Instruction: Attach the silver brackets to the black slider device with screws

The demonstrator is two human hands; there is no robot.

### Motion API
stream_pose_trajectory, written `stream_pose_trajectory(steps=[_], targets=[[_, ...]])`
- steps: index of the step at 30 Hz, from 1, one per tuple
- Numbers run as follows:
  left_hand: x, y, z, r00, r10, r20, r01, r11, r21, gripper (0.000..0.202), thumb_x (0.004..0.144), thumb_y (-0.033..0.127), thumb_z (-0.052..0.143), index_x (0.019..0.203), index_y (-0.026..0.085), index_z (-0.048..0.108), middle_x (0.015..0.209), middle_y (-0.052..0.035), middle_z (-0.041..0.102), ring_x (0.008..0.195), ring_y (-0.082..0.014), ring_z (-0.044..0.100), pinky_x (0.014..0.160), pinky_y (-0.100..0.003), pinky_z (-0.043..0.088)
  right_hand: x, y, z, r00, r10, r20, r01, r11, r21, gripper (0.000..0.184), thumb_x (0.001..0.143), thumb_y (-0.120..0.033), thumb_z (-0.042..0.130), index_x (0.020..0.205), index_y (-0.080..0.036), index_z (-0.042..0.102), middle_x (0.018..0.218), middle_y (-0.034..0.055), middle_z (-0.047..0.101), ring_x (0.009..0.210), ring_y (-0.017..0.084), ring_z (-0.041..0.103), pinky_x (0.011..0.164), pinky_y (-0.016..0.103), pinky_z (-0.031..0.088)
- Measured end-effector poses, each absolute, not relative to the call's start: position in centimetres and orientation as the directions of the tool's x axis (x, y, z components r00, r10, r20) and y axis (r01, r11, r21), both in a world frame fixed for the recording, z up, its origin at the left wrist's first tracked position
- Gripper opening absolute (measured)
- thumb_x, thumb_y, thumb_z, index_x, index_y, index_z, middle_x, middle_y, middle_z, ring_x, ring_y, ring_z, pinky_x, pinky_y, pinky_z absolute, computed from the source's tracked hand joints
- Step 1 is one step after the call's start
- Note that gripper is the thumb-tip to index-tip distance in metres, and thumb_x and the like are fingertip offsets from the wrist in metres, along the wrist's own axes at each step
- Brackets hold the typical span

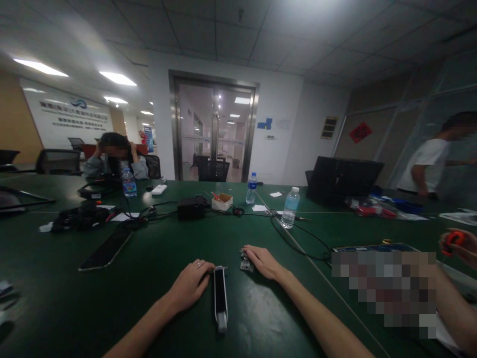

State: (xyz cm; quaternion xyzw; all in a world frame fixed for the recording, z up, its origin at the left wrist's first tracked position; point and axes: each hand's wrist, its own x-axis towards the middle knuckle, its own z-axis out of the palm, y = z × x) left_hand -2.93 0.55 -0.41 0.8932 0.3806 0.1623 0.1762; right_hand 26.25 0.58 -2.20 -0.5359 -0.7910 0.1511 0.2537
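My left hand (192, 283) rests palm down on the green table (149, 268), its curled fingers touching the top end of a long narrow black and silver device (220, 297) that lies flat between my arms. My right hand (263, 261) lies on the table just to the right, fingers closed over a small metal part (246, 263) at its fingertips. Whether the part is gripped or only touched is unclear.
A dark phone (106, 249) lies at the left. Black cables (298, 243), a power brick (192, 207), a small box (222, 201) and water bottles (290, 207) stand further back. One person sits at the far left, another stands at the right. Someone's hand (458, 243) holds a red object at the right edge.
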Motion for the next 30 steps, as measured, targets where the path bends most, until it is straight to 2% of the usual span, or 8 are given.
stream_pose_trajectory(steps=[5, 8, 13, 20, 24, 30], targets=[[-3.1, 0.6, -0.6, 0.669, 0.726, 0.160, 0.609, -0.658, 0.443, 0.031, 0.092, 0.016, 0.043, 0.119, 0.020, 0.058, 0.113, -0.0065, 0.061, 0.103, -0.0212, 0.056, 0.091, -0.037, 0.046, 29.2, -0.4, -1.9, -0.202, 0.944, 0.261, 0.850, 0.301, -0.432, 0.044, 0.091, -0.031, 0.039, 0.125, -0.015, 0.060, 0.134, 0.0098, 0.056, 0.126, 0.022, 0.047, 0.110, 0.036, 0.032], [-3.1, 0.7, -0.7, 0.674, 0.718, 0.171, 0.598, -0.668, 0.443, 0.032, 0.092, 0.016, 0.042, 0.121, 0.019, 0.057, 0.116, -0.0072, 0.060, 0.105, -0.0214, 0.056, 0.091, -0.037, 0.046, 30.2, -0.5, -1.9, -0.157, 0.948, 0.278, 0.892, 0.257, -0.372, 0.045, 0.083, -0.023, 0.045, 0.126, -0.015, 0.059, 0.132, 0.0102, 0.055, 0.123, 0.022, 0.048, 0.108, 0.035, 0.034], [-3.3, 0.9, -1.0, 0.676, 0.716, 0.175, 0.594, -0.670, 0.446, 0.034, 0.092, 0.014, 0.041, 0.122, 0.019, 0.057, 0.117, -0.0071, 0.060, 0.106, -0.0216, 0.056, 0.091, -0.037, 0.045, 29.2, -0.1, -2.2, -0.120, 0.968, 0.222, 0.941, 0.182, -0.285, 0.037, 0.089, -0.026, 0.041, 0.115, -0.017, 0.067, 0.117, 0.0126, 0.062, 0.110, 0.024, 0.054, 0.096, 0.033, 0.041], [-3.1, 1.0, -0.7, 0.676, 0.722, 0.149, 0.612, -0.662, 0.431, 0.034, 0.092, 0.016, 0.041, 0.121, 0.019, 0.058, 0.115, -0.0073, 0.061, 0.104, -0.0221, 0.056, 0.090, -0.037, 0.046, 27.9, 0.6, -1.9, 0.042, 0.993, 0.111, 0.973, -0.015, -0.232, 0.028, 0.090, -0.016, 0.042, 0.101, -0.015, 0.068, 0.105, 0.0115, 0.065, 0.100, 0.020, 0.060, 0.085, 0.025, 0.042], [-3.1, 1.0, -0.8, 0.672, 0.726, 0.145, 0.615, -0.656, 0.438, 0.034, 0.091, 0.018, 0.041, 0.121, 0.020, 0.058, 0.115, -0.0068, 0.061, 0.105, -0.0229, 0.056, 0.091, -0.038, 0.047, 28.1, 0.4, -1.7, 0.065, 0.996, 0.059, 0.973, -0.050, -0.225, 0.023, 0.086, -0.016, 0.047, 0.092, -0.013, 0.069, 0.100, 0.0139, 0.067, 0.095, 0.021, 0.063, 0.075, 0.025, 0.042], [-3.4, 1.3, -1.3, 0.672, 0.726, 0.148, 0.608, -0.654, 0.449, 0.034, 0.091, 0.021, 0.042, 0.122, 0.021, 0.057, 0.118, -0.0059, 0.060, 0.107, -0.0230, 0.055, 0.093, -0.039, 0.046, 28.2, 0.1, -1.3, 0.017, 1.000, -0.013, 0.970, -0.020, -0.244, 0.023, 0.083, -0.022, 0.051, 0.072, -0.016, 0.071, 0.080, 0.0083, 0.070, 0.081, 0.018, 0.067, 0.062, 0.022, 0.039]])
